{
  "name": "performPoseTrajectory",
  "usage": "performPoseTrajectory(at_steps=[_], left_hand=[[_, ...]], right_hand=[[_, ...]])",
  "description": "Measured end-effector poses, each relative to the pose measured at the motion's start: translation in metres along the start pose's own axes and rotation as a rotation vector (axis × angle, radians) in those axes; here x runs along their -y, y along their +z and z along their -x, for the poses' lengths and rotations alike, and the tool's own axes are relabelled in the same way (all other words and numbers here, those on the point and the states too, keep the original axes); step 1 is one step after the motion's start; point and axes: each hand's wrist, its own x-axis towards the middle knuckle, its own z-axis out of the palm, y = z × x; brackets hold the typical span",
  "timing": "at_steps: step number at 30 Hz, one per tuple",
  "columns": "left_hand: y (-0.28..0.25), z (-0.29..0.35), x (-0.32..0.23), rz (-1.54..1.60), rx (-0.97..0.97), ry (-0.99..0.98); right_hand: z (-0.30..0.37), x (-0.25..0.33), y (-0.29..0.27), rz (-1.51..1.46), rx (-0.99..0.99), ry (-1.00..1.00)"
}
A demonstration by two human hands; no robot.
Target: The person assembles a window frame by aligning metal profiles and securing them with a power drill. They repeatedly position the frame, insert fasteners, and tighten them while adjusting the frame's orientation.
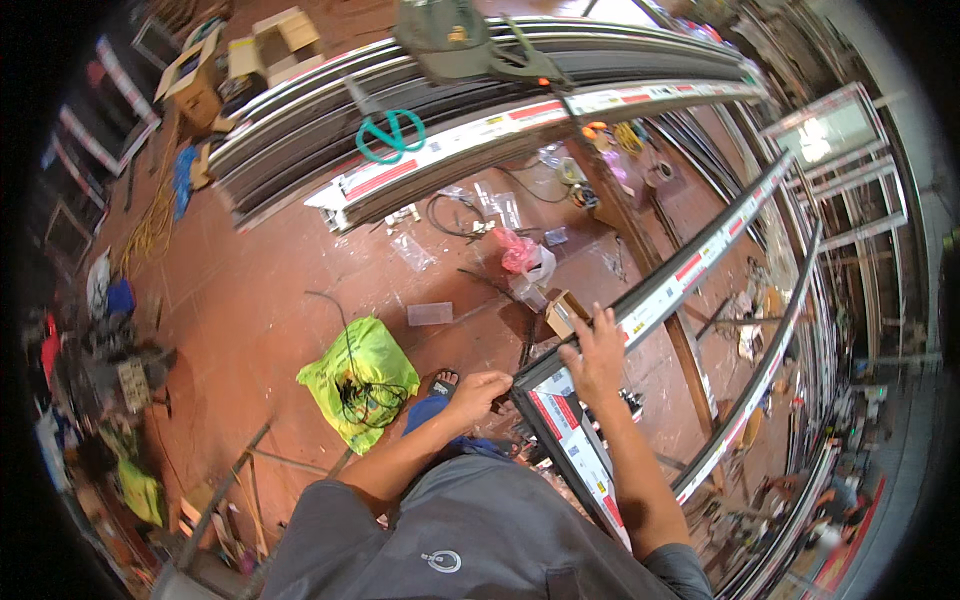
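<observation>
A dark window or door frame with white and red protective film lies in front of me, its near corner close to my waist. At that corner my left hand is closed in a pinch, fingertips against the outer edge; whatever it pinches is too small to make out. My right hand rests on the long bar just past the corner, fingers spread over the film. The frame's short side runs down beside my right forearm and is partly hidden by it.
Long stacked profiles lie across the far side, carrying teal-handled scissors and a dark cap. A yellow-green bag with black cord sits on the red floor at left. A small cardboard box stands beyond the frame's corner.
</observation>
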Motion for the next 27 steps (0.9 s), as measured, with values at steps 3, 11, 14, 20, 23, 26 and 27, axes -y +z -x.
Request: performPoseTrajectory(at_steps=[3,11,14,20,23,26,27], left_hand=[[0.009,0.002,-0.015,0.018,-0.092,-0.098],[0.001,0.001,-0.039,0.117,-0.039,-0.245],[0.005,0.003,-0.029,0.297,-0.011,-0.326],[0.052,-0.014,-0.013,0.206,-0.351,-0.318],[0.073,-0.021,-0.012,0.114,-0.398,-0.314],[0.05,-0.033,-0.002,0.024,-0.342,-0.208],[0.024,-0.047,-0.001,0.005,-0.309,-0.179]], right_hand=[[0.044,0.011,-0.01,-0.184,-0.031,0.013],[0.286,-0.013,-0.036,0.018,-0.488,0.919],[0.412,-0.021,-0.038,0.018,-0.922,1.547],[0.487,-0.009,-0.011,-1.473,-2.059,1.975],[0.509,-0.014,0.047,-1.831,-2.066,1.401],[0.491,-0.02,0.059,-1.776,-1.998,1.272],[0.477,-0.018,0.04,-1.737,-1.976,1.302]])
